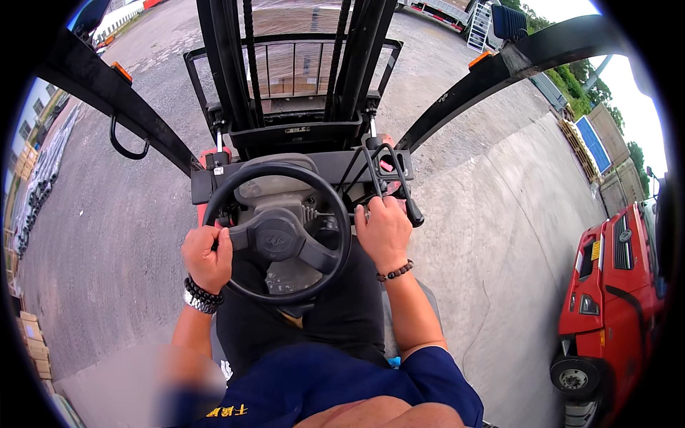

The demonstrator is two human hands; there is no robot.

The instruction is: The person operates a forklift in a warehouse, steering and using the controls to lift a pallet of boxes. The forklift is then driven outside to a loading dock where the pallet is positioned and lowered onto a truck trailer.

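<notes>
- Head view: your left hand is closed around the left rim of the steering wheel, which sits over your lap.
- Your right hand lies at the control levers, just right of the wheel; its fingertips are hidden, so I cannot tell whether it grasps one.
- Technique (my judgement): keep the left hold firm but supple, work each lever smoothly, and watch the load through the mast.
- Also advisable: mind the red truck at your right when turning.
- Materials: wheel round, dark, apparently moulded plastic, with broad spokes meeting at an oval hub; levers slender, black, bent.
- Ahead, beyond the mast's upright black rails and chains, brown cartons show through glossy, creased film (contents unseen).
- Ground: pale, smooth-looking concrete on your right; rougher grey gravel on your left.
</notes>
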